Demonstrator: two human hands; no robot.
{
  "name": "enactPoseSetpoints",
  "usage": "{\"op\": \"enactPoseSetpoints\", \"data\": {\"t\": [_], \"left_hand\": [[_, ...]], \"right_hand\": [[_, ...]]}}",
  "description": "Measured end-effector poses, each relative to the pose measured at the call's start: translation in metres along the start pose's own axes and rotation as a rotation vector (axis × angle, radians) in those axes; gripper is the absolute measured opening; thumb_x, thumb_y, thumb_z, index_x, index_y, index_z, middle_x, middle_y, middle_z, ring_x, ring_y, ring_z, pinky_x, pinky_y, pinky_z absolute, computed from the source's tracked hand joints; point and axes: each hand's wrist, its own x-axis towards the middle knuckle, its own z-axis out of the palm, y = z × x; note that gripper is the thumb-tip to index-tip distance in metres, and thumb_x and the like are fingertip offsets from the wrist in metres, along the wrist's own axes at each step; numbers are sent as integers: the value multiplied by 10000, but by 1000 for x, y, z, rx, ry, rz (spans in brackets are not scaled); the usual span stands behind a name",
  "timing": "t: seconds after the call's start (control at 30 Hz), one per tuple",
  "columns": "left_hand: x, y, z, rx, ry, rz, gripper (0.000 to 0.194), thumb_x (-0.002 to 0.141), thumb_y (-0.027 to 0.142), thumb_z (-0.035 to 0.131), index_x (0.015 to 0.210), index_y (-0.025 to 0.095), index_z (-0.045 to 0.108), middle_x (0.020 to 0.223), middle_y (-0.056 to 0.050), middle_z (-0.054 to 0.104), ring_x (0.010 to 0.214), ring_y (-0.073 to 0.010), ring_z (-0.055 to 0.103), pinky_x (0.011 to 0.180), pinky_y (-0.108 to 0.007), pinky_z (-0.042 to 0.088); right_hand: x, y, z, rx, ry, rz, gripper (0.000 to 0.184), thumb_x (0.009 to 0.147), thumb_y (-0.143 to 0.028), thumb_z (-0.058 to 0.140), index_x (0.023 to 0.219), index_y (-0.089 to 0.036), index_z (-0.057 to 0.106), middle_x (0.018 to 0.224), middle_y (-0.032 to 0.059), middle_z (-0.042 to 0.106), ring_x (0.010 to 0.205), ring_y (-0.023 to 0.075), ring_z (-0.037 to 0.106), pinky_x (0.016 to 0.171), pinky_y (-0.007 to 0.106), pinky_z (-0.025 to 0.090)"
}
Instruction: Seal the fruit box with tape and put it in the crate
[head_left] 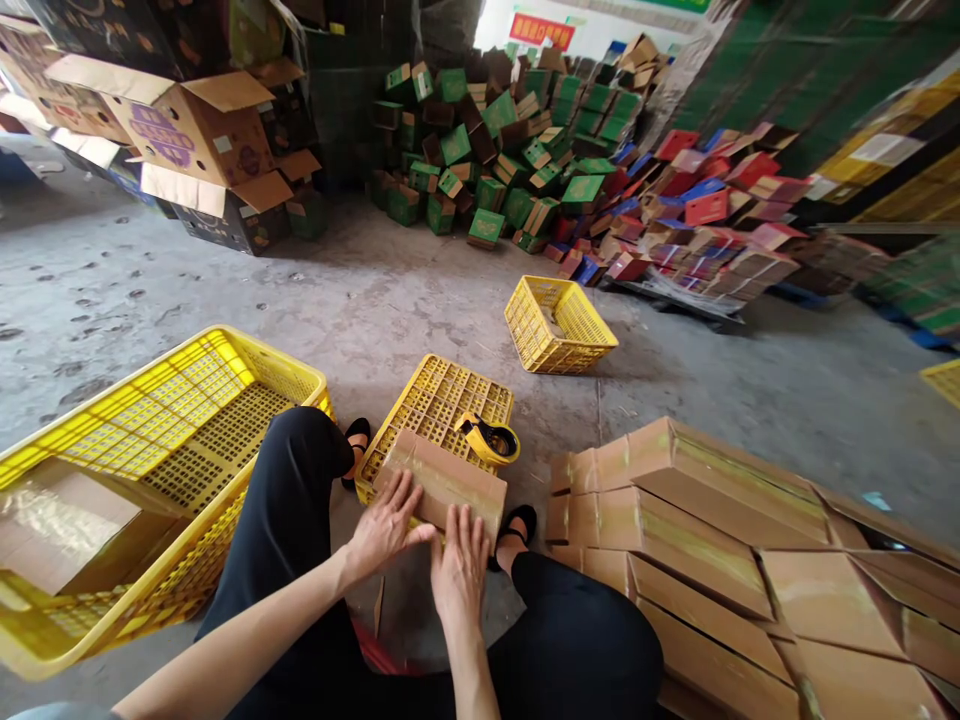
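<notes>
Head view: the cardboard box [459, 478] is touched by the left hand [384, 525] and right hand [459, 565], fingers flat and slightly parted, and supported, near a tape dispenser [480, 440], by an upturned yellow crate [427, 392].

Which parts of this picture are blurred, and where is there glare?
Head view: the red boxes at upper right look smeared; head view: glare whitens the box in the large yellow basket; head view: the left hand, right hand, the carton they touch and the tape dispenser appear fairly sharp.
</notes>
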Motion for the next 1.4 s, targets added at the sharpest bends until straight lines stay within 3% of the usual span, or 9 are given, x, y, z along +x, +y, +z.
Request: {"op": "enactPoseSetpoints", "data": {"t": [0.13, 0.37, 0.47, 0.6, 0.73, 0.83, 0.93, 1.2, 1.4], "left_hand": [[-2, 18, -2, -76, -92, 66, 687, 1062, 669, 376, 1518, 187, 554, 1593, -161, 523, 1505, -319, 471, 1186, -497, 481], [-1, -30, -14, 22, 14, -86, 656, 1056, 677, 384, 1453, 211, 619, 1564, -154, 558, 1502, -394, 455, 1151, -582, 491], [6, -20, -7, -5, 4, -44, 677, 1048, 678, 413, 1457, 176, 611, 1570, -187, 540, 1549, -401, 374, 1184, -588, 451], [25, 4, 6, -52, -55, 4, 693, 1022, 695, 472, 1519, 219, 549, 1612, -175, 492, 1553, -389, 372, 1186, -599, 440], [38, -7, 8, -63, -26, -20, 646, 1033, 674, 468, 1503, 242, 572, 1599, -152, 515, 1532, -378, 414, 1187, -601, 435], [40, -27, 4, -42, 15, -47, 637, 1050, 663, 432, 1499, 239, 587, 1596, -144, 523, 1516, -388, 433, 1178, -595, 446], [38, -31, 2, 5, 57, -84, 679, 1038, 695, 419, 1514, 237, 579, 1594, -151, 524, 1531, -411, 400, 1196, -622, 407], [8, 19, 11, -26, -51, 142, 946, 930, 870, 357, 1600, 212, 470, 1650, -183, 436, 1528, -385, 410, 1216, -558, 392], [1, 22, 19, -70, -69, 196, 898, 975, 816, 366, 1606, 184, 459, 1588, -193, 511, 1474, -384, 466, 1230, -547, 358]], "right_hand": [[1, -17, 0, 46, -43, -68, 591, 1071, -259, 304, 1660, -254, 361, 1718, 71, 352, 1612, 295, 282, 1285, 544, 266], [-2, 21, -22, -42, -15, 112, 619, 1099, -418, 329, 1633, -114, 402, 1700, 182, 342, 1583, 397, 321, 1237, 640, 305], [6, 10, -19, -20, -7, -1, 576, 1095, -411, 369, 1620, -186, 447, 1706, 154, 349, 1595, 394, 291, 1251, 637, 279], [30, -12, -19, 20, -54, -140, 560, 1095, -295, 324, 1653, -338, 340, 1736, 46, 297, 1627, 330, 224, 1251, 711, 207], [50, -7, -32, 1, -49, -21, 545, 1113, -334, 269, 1655, -354, 319, 1741, 37, 277, 1624, 332, 235, 1215, 775, 195], [53, 7, -36, -17, -5, 79, 546, 1121, -375, 262, 1660, -312, 324, 1741, 64, 277, 1617, 337, 254, 1223, 744, 222], [53, 16, -33, -20, 12, 105, 566, 1118, -404, 291, 1663, -253, 333, 1741, 106, 273, 1617, 363, 241, 1236, 712, 232], [76, -3, -55, 111, -70, -138, 527, 1121, -370, 281, 1606, -278, 462, 1747, 73, 280, 1631, 330, 205, 1257, 679, 228], [84, -38, -60, 195, -177, -378, 523, 1121, -443, 300, 1576, -289, 507, 1721, 80, 355, 1628, 297, 227, 1273, 679, 167]]}}
